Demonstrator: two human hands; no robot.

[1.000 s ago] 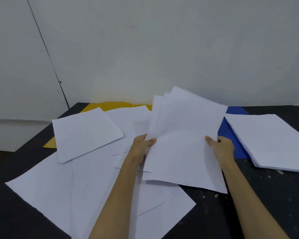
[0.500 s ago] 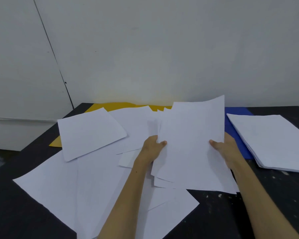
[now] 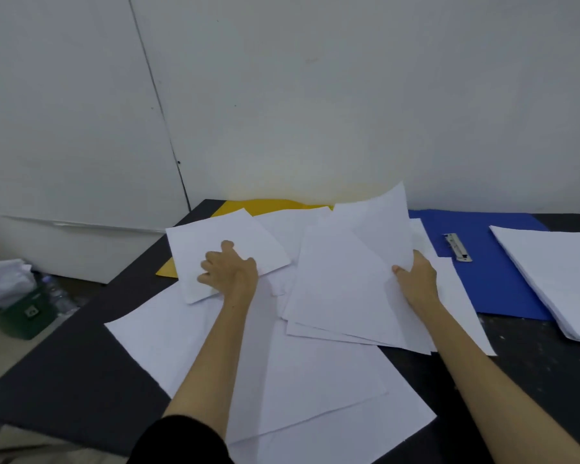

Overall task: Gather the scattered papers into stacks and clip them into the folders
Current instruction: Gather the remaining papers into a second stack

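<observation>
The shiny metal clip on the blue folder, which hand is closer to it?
The right hand. It holds a bunch of papers just left of the metal clip on the blue folder. The left hand is much farther left, on a loose sheet over the yellow folder.

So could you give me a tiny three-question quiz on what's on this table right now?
1. True or false: the blue folder shows a metal clip.
2. Which hand holds the bunch of sheets? A left, B right.
3. Fill in: the left hand is on a sheet over the ____ folder.
Key: 1 true; 2 B, the right hand; 3 yellow.
</observation>
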